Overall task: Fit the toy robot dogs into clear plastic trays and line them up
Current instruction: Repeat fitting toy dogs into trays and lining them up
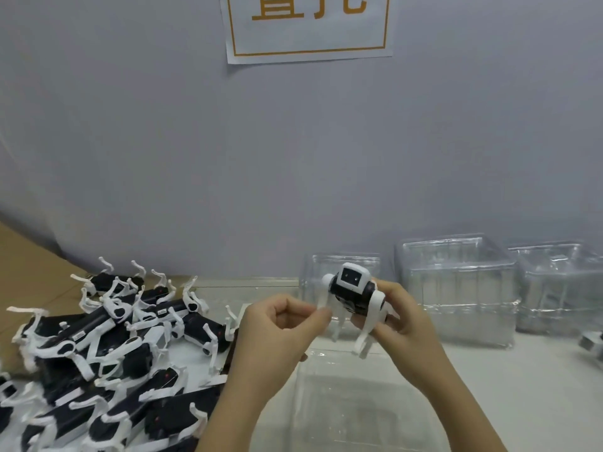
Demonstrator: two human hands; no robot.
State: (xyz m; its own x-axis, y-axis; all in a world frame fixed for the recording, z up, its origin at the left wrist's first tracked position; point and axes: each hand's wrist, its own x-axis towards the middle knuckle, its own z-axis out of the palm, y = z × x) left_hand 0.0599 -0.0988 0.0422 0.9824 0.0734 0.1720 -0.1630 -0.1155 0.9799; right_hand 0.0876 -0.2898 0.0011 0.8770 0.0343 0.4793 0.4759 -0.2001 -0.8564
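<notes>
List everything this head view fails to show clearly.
All in the head view:
- The toy robot dog: its rear is hidden by the right hand gripping it.
- The paper sign: its top is cut off by the upper edge, so the text is incomplete.
- The pile of robot dogs: it runs off the left and bottom edges, so no count is possible.
- The clear tray under the hands: transparent and blurred, its cavities unreadable.
- The small object: cut by the right edge, unidentifiable.

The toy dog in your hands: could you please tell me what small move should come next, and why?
Probably lower the toy dog into the clear tray below it: the right hand holds its body, the left hand pinches one white leg, and that tray looks empty.
</notes>
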